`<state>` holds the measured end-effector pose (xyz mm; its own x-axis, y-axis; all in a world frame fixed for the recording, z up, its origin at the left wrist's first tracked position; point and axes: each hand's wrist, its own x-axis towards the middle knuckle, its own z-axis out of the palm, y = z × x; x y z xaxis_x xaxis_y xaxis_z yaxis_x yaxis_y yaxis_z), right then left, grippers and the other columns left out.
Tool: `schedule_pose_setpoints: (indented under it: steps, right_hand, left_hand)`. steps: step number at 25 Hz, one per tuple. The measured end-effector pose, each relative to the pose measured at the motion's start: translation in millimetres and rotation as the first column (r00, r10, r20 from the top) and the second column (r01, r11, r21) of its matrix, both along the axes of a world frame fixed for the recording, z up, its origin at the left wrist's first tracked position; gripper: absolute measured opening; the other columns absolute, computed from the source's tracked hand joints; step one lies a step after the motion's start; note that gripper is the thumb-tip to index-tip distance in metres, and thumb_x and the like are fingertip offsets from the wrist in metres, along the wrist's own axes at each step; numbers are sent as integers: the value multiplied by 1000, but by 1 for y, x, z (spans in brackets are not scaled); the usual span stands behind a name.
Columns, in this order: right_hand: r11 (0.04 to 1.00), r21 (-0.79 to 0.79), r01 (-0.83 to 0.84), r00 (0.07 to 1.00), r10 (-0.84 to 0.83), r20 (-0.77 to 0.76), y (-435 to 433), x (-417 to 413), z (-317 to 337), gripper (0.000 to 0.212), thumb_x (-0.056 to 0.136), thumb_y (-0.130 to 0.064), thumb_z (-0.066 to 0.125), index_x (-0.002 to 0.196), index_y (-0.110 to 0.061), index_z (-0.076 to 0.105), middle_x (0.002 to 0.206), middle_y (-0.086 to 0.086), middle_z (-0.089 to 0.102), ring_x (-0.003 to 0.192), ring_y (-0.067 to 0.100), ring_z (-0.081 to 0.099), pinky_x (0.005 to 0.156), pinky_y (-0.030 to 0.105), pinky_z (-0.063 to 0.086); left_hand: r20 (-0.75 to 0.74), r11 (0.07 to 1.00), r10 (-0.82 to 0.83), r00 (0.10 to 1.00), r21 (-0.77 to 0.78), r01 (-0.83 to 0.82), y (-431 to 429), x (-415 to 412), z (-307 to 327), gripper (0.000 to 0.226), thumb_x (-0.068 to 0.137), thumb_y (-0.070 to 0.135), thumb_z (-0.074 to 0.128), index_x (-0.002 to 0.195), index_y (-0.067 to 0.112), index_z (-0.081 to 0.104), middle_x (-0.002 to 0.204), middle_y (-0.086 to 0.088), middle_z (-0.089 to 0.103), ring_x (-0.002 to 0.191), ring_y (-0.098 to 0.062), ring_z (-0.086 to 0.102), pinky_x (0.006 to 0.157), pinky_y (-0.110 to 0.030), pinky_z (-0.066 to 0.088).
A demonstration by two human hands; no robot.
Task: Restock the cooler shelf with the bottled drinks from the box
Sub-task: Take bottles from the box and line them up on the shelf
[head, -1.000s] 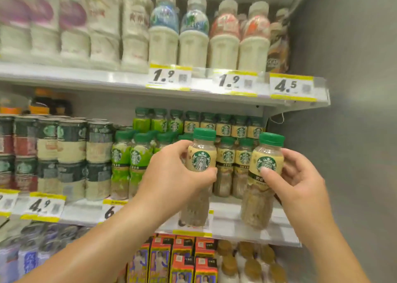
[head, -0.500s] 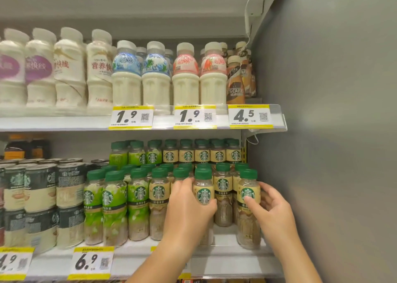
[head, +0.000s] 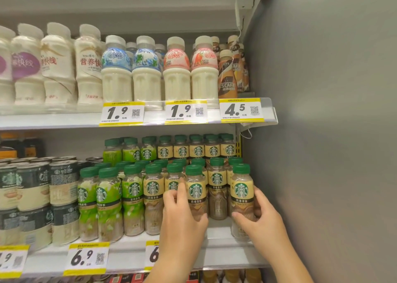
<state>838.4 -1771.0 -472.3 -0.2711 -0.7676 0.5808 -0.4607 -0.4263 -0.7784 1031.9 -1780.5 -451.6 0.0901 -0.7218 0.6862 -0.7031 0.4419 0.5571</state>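
Two clear plastic bottles, waisted, with ribbed green caps and cream labels, upright in the front row of the cooler shelf [head: 129, 259]. Left hand [head: 182, 220] curls round the left bottle [head: 196, 188], gripping its lower half. Right hand [head: 264, 220] grips the right bottle [head: 241, 188] low, beside the smooth grey wall [head: 322, 153].

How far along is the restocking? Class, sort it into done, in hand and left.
Done: bottles fill most of the shelf. In hand: the left hand grips one bottle, the right hand another bottle, both at the shelf's front. Left: releasing them; the box is out of view, so remaining stock is unknown.
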Motion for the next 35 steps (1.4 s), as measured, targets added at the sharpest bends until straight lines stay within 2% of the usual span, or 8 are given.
schedule_pose_setpoints:
  steps: [3, 6, 9, 11, 15, 24, 31, 35]
  right_hand:
    - [997, 33, 63, 997, -61, -54, 0, 4, 2, 51, 69, -35, 82, 106, -57, 54, 96, -28, 70, 88, -10, 63, 75, 18, 50]
    - [993, 84, 89, 992, -81, -94, -5, 12, 6, 42, 66, -47, 80, 97, -54, 53, 88, -29, 69, 83, -13, 63, 70, 16, 49]
    - [988, 115, 105, 984, -87, -158, -12, 22, 9, 40, 71, -50, 79, 101, -49, 52, 87, -32, 62, 82, -11, 60, 67, 13, 45]
    - [986, 117, 119, 980, -97, -174, -18, 27, 8, 42, 74, -49, 78, 108, -44, 53, 89, -28, 62, 83, -7, 60, 67, 14, 45]
    - [978, 134, 158, 970, -129, -206, -27, 31, 6, 47, 75, -53, 76, 112, -28, 62, 100, -11, 68, 90, 9, 64, 78, 28, 55]
    - [980, 116, 159, 958, -125, -259, -26, 37, 5, 44, 79, -57, 70, 112, -29, 64, 105, -11, 70, 97, 12, 64, 84, 35, 56]
    - [971, 170, 171, 943, -112, -313, -21, 34, 5, 54, 83, -59, 64, 125, -25, 58, 119, -6, 67, 109, 17, 62, 80, 27, 48]
    - [956, 227, 188, 918, -89, -387, -17, 33, -1, 68, 85, -59, 58, 143, -28, 40, 139, -6, 54, 126, 17, 51, 95, 32, 46]
  left_hand:
    - [-109, 999, -33, 994, 30, 37, 1, 2, -8, 80, 78, 38, 78, 142, 22, 32, 124, 6, 41, 104, -18, 57, 81, -30, 51]
    - [-116, 999, -18, 993, 38, 23, -2, 0, -7, 66, 80, 39, 77, 133, 21, 41, 122, 6, 43, 101, -18, 57, 80, -30, 51]
    - [-112, 1000, 6, 994, 9, -5, -7, -3, -9, 61, 80, 41, 77, 127, 20, 45, 117, 6, 42, 102, -18, 57, 80, -31, 52]
    - [-96, 999, 35, 995, -10, -36, -10, -4, -12, 53, 79, 45, 77, 116, 22, 47, 110, 7, 40, 97, -18, 57, 71, -31, 52]
    - [11, 989, 148, 989, -34, -147, -17, -3, -15, 47, 77, 56, 72, 105, 26, 48, 103, 8, 36, 93, -16, 54, 56, -25, 39]
    - [63, 984, 167, 984, -65, -163, -22, -3, -18, 48, 76, 59, 72, 104, 25, 52, 103, 7, 35, 92, -17, 54, 55, -25, 39]
    - [302, 991, 137, 943, -35, -133, -17, 13, -14, 51, 81, 59, 65, 112, 25, 44, 108, 7, 33, 102, -14, 48, 62, -20, 40]
    - [483, 984, 173, 858, -38, -177, -9, 26, -8, 55, 80, 58, 66, 115, 22, 42, 112, 3, 38, 103, -17, 48, 72, -23, 49]
